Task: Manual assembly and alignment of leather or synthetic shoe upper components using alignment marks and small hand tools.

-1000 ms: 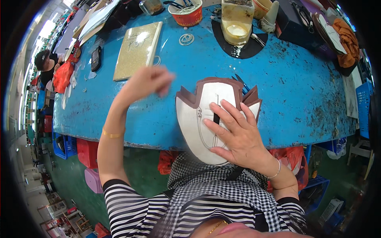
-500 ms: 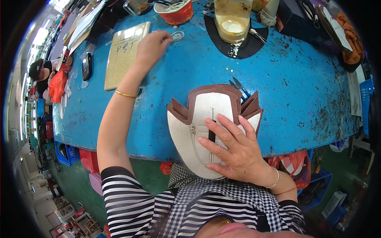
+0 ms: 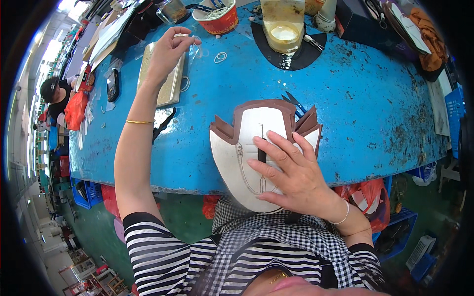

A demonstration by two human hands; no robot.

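Observation:
A stack of shoe-upper pieces, white on top with brown layered edges, lies at the near table edge and overhangs it. My right hand rests on the stack, fingers spread flat beside a black strip and a stitched line. Farther left, my left hand is raised over a gold booklet, thumb and fingers pinched together. Something small and clear shows at its fingertips, too faint to name. White rubber bands lie to the right of that hand. A pair of dark-bladed snips lies behind the stack, partly hidden.
At the back stand a red bowl and a glue container on a black mat with a brush. A black phone and red plastic bag lie left; a dark box stands back right. Another person sits far left.
My left hand has moved left from beside the rubber bands, its fingers now pinched. A dark strip by the left forearm has come into view. My right hand stays on the stack.

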